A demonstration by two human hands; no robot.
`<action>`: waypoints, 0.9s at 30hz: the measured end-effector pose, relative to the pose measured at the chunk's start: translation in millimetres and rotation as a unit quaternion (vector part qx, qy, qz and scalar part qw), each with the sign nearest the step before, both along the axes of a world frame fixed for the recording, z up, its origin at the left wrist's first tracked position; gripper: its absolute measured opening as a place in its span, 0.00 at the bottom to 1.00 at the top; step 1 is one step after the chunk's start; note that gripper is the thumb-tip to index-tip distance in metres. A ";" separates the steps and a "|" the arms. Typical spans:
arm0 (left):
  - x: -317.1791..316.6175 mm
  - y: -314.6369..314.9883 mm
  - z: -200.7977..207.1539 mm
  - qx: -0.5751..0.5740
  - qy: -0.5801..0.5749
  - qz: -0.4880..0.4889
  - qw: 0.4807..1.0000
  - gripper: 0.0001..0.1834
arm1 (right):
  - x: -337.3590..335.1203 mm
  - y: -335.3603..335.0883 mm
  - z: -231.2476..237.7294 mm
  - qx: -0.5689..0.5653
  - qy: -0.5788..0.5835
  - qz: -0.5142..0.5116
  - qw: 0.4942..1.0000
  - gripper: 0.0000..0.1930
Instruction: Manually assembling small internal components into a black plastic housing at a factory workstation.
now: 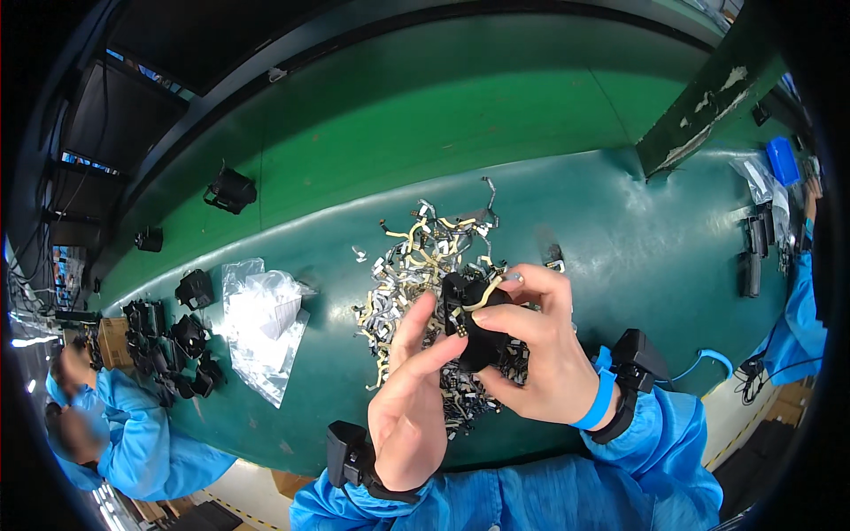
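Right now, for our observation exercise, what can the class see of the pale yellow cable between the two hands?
The pale yellow cable is short and thin, looks flexible, and curves over the black part. Its upper end lies by the fingertips of the right hand; its lower end runs toward the fingers of the left hand. Whether the small dark connector there belongs to it is unclear.

A yellow cable (483, 298) — curved — crosses over a black part (482, 347).

The black housing (483, 347) looks matt plastic, the green tabletop (637, 257) smooth and glossy.
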State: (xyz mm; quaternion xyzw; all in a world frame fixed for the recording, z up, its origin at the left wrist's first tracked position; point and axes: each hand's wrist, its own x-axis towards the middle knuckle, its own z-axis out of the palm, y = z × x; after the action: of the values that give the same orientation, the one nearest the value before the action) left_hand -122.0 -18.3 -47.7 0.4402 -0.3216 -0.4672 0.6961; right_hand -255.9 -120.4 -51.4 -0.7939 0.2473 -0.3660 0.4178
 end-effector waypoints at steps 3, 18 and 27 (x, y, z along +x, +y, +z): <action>4.8 2.5 1.0 0.012 -0.041 -0.002 0.999 0.38 | -3.1 -2.4 5.2 -0.024 0.031 0.015 0.999 0.37; -6.3 1.3 -5.0 0.009 -0.045 0.021 0.999 0.31 | -4.1 8.3 18.2 0.051 0.016 0.089 0.995 0.32; -2.8 -0.1 -8.5 0.017 -0.149 -0.011 0.989 0.30 | -22.8 -18.2 27.8 0.206 -0.016 0.058 0.977 0.14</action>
State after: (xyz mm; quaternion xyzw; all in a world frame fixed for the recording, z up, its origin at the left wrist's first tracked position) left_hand -124.8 -18.4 -56.2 0.5135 -0.4183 -0.4094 0.6275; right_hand -278.7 -138.6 -23.6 -0.6981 0.2640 -0.2945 0.5969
